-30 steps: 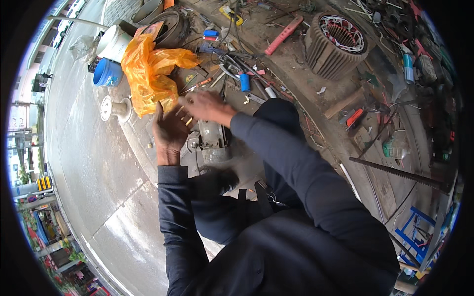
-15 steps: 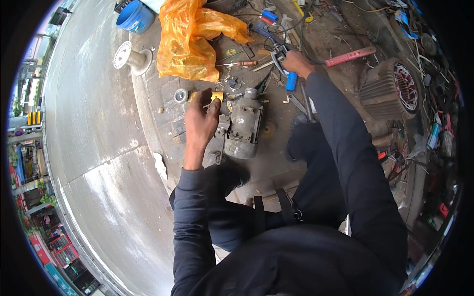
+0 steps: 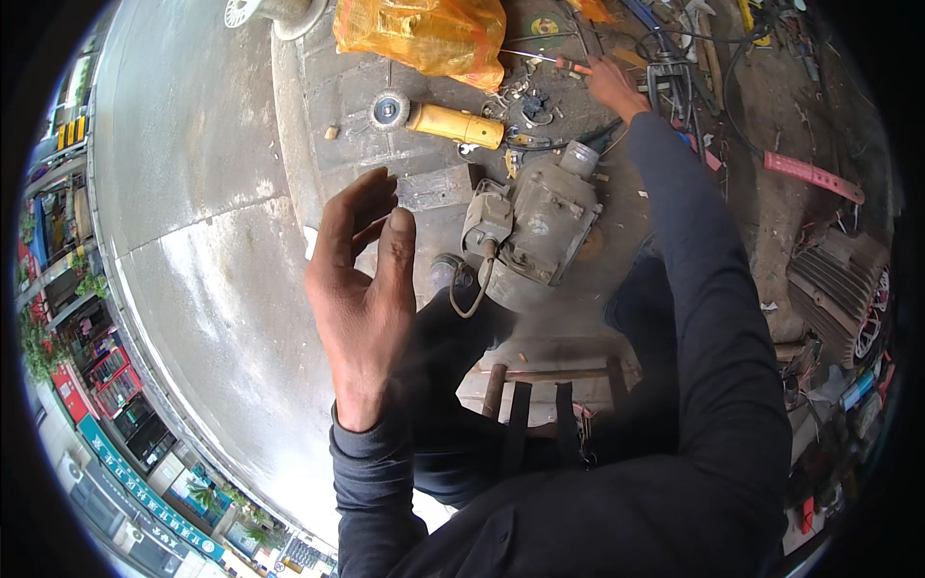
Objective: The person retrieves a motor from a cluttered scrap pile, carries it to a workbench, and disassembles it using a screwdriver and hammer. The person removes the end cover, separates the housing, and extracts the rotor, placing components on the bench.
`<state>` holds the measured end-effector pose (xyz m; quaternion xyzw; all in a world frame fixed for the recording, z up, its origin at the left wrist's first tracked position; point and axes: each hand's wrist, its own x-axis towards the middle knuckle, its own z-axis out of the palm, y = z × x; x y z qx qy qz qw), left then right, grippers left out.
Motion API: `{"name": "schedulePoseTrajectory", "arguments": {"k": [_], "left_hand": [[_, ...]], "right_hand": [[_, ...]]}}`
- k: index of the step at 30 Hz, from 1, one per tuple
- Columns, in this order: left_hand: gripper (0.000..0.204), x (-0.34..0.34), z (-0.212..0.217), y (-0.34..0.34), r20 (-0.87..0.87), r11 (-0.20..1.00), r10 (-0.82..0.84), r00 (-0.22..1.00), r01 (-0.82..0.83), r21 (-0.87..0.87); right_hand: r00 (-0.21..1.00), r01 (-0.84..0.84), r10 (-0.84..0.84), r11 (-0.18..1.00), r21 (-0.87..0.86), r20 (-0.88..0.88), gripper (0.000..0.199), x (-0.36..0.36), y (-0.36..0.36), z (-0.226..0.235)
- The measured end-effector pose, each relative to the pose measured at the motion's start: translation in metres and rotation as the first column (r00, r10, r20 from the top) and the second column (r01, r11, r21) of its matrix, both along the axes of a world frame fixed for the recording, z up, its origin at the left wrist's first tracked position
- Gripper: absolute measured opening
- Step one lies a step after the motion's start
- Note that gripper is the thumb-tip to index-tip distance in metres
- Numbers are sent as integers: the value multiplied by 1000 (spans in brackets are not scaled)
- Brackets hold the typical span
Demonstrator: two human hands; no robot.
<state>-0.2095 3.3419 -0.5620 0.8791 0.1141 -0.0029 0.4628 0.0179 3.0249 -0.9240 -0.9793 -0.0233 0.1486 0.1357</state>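
My right hand (image 3: 614,89) reaches to the far side, its fingers closed on the end of the orange handle of a screwdriver (image 3: 572,65) lying on the ground. My left hand (image 3: 364,279) is raised in the air at the near left. It holds nothing, its fingers slightly bent and the thumb apart. Beyond it lies a yellow angle grinder (image 3: 453,125) with a round disc. A grey, dirty electric motor (image 3: 549,217) rests between my feet, a cable looping from its terminal box (image 3: 488,217). Right of my right hand is a dark metal puller with jaws (image 3: 672,79).
An orange woven sack (image 3: 424,39) lies at the far side, near a white spool (image 3: 279,14). A red-handled tool (image 3: 814,176) and a finned motor housing (image 3: 838,289) are on the right. A flat metal block (image 3: 436,188) lies left of the motor.
My right hand has left the puller and moved left to the screwdriver. My left hand has drawn back from over the grinder and risen. The whole view has shifted.
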Motion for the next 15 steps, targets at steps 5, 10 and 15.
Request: {"name": "schedulePoseTrajectory", "arguments": {"k": [5,10,15], "left_hand": [[36,3,-8,0,-25,1000,28,999,-27,8],[35,5,-11,-1,-40,999,21,999,-20,27],[35,4,5,-6,-24,999,27,999,-26,30]], "right_hand": [[993,-67,76,992,-109,87,40,6,-2,-43],[990,-98,114,980,-172,86,41,2,3,-47],[977,-63,22,980,-191,-210,43,1,-15,16]]}}
